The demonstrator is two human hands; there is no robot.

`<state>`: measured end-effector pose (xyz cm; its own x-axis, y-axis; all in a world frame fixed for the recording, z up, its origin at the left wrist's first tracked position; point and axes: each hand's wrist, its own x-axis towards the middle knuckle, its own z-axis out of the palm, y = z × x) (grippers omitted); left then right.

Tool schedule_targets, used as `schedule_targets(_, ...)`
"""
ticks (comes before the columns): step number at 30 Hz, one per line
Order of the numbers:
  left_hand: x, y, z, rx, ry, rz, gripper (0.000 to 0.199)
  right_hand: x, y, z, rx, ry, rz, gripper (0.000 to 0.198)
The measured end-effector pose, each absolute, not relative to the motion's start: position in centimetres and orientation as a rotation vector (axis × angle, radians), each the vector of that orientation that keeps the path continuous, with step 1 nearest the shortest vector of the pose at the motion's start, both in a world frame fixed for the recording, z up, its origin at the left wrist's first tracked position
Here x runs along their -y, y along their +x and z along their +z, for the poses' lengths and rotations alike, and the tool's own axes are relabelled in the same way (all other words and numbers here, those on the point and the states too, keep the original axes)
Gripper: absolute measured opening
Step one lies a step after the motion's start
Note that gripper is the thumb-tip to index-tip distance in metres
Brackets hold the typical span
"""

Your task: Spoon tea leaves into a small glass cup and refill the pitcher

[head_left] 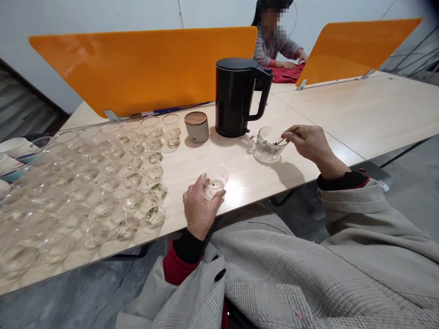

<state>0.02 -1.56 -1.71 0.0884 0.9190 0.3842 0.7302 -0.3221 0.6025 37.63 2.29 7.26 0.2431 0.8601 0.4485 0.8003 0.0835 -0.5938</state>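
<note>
Head view only. My left hand is at lower centre, grip curled round a clear cup, thumb one side, fingers the other, opened just to cup width. Cup is upright near the front edge of the desk; can't tell if its base touches, or whether anything's in it. My right hand, right of centre, has a tight fingertip pinch on a thin tool, lower end inside a glass mug with dark bits in it. Can't tell if the tool's a spoon or a stick.

For good work here, I'd use light pressure on the left so the thin wall doesn't buckle. On the right I'd lift slowly and level; dark bits could spill over the mug's rim. Gap between mug and cup is bare desk, so bringing the cup closer would likely help. Mug isn't held by either hand and may tip if the tool levers on its rim.

Kettle just behind the mug, jar left of that: elbow room only on the near side. Filled cups crowd the left of the frame; I'd go wide of them.
</note>
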Motion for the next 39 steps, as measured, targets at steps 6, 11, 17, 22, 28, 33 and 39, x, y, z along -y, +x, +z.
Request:
schedule_targets(6, 1.5, 0.0, -1.8, -1.634, 2.115, 1.079, 0.071, -2.4, 38.1, 8.2, 1.556, -1.703, 0.181, 0.018)
schedule_targets(11, 1.5, 0.0, -1.7, -1.639, 2.110, 1.074, 0.069, -2.6, 38.3, 7.9, 1.589, -1.807, 0.158, 0.018)
schedule_targets(17, 1.6, 0.1, -1.7, -1.649, 2.111, 1.054, 0.068, -2.4, 38.3, 7.7, 1.546, -1.799, 0.052, 0.023)
schedule_targets(22, 1.6, 0.0, -1.6, -1.653, 2.111, 1.049, 0.068, -2.6, 37.2, 7.8, 1.642, -1.779, 0.052, 0.017)
schedule_targets(28, 1.6, 0.1, -1.5, -1.655, 2.102, 1.036, 0.067, -2.5, 35.9, 8.1, 1.473, -1.611, 0.396, 0.016)
schedule_targets(33, 1.6, 0.1, -1.4, -1.654, 2.108, 1.022, 0.067, -2.4, 37.0, 7.7, 1.129, -1.446, 0.501, 0.012)
schedule_targets(39, 1.6, 0.0, -1.6, -1.652, 2.137, 1.037, 0.067, -2.4, 39.2, 6.4, 0.915, -1.375, 0.516, 0.006)
